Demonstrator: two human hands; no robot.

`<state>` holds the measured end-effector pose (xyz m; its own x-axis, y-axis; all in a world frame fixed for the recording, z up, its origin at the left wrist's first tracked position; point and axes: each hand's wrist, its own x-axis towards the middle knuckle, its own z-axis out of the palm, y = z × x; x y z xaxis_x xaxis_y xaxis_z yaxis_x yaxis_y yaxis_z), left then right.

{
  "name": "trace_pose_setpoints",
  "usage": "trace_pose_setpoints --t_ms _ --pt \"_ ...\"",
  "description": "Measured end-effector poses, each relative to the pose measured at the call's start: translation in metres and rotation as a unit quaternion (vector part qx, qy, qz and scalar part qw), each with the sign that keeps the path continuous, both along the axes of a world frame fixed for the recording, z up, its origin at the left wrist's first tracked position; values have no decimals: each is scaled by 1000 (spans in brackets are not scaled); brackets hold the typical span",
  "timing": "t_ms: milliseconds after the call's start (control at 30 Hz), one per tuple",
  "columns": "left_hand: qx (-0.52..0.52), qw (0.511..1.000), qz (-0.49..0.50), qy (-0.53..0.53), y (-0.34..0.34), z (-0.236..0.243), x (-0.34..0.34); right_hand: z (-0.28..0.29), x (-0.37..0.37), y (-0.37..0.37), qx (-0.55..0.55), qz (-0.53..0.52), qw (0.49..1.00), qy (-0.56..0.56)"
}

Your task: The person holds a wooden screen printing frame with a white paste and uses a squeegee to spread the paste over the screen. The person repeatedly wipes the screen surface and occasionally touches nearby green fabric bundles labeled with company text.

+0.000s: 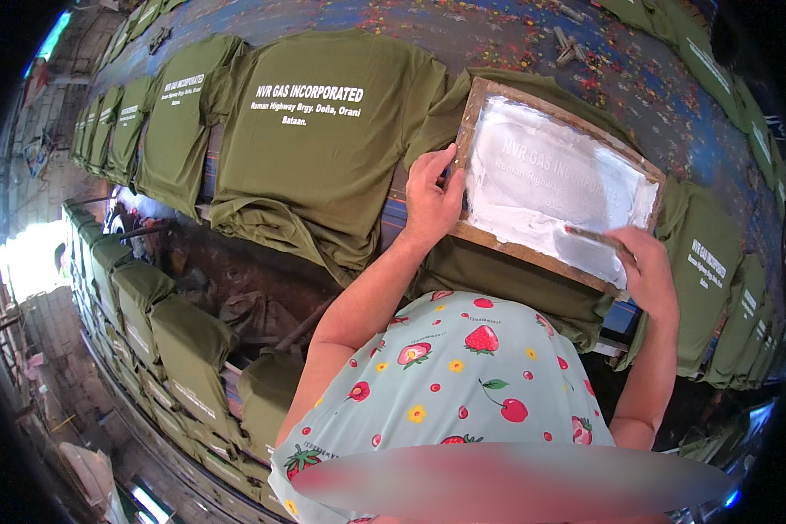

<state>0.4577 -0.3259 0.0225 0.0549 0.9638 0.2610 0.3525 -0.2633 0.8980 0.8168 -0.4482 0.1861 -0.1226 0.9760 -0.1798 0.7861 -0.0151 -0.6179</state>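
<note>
A wooden screen-printing frame [533,261] lies tilted on an olive-green T-shirt [485,278] spread in front of me. White ink [502,205] coats its mesh, and lettering shows faintly through. My left hand [434,196] grips the frame's left side, thumb and fingers closed on the wood. In my right hand [648,269], near the lower right corner, is a squeegee [592,236] with a thin wooden edge, resting on the inked mesh. My fingers are wrapped round its right end; part of the squeegee is hidden by the hand.
Left of the frame lies a green T-shirt [323,166] with white print; several more line the long table [515,44], its surface specked with paint. Other printed shirts [707,271] hang at the right. A lower rack of green shirts [192,349] runs along the left.
</note>
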Motion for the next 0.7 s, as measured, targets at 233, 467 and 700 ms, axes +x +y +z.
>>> trace_pose_setpoints --t_ms 233,467,700 --pt "35 999 -16 3 3 -2 2 -58 -56 108 195 56 974 -101" --pt "1 999 -19 29 2 3 0 -67 -89 110 183 72 967 -160" --pt "3 1000 -28 10 3 0 0 -48 -95 62 127 142 978 -82"
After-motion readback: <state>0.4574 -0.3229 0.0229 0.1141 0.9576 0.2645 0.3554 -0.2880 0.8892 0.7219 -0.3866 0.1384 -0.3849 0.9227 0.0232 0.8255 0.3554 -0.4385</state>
